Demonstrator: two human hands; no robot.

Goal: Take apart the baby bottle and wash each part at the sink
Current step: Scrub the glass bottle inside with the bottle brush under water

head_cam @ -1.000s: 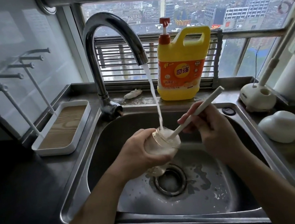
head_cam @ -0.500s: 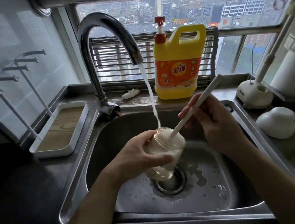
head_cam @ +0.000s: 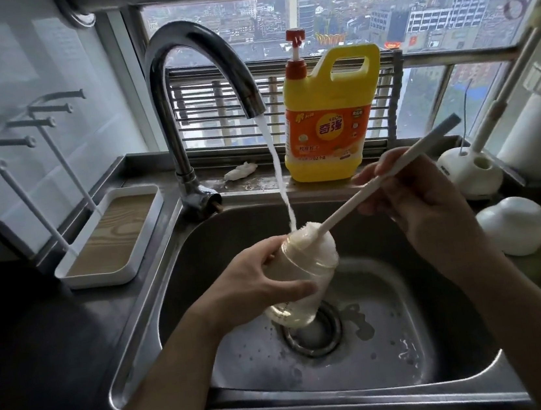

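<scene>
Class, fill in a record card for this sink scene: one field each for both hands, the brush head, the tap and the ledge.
Left hand: grips the bottle, tilted above the drain
Right hand: holds the brush by its handle
Brush head: inside the bottle's mouth
Tap: running, water landing at the bottle's mouth
Ledge: yellow detergent jug

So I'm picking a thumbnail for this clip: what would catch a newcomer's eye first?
The yellow dish-soap jug on the ledge behind the sink stands out most. Then the stream from the faucet falling onto the baby bottle, which the left hand grips over the drain while the right hand holds a bottle brush in its mouth.
</scene>
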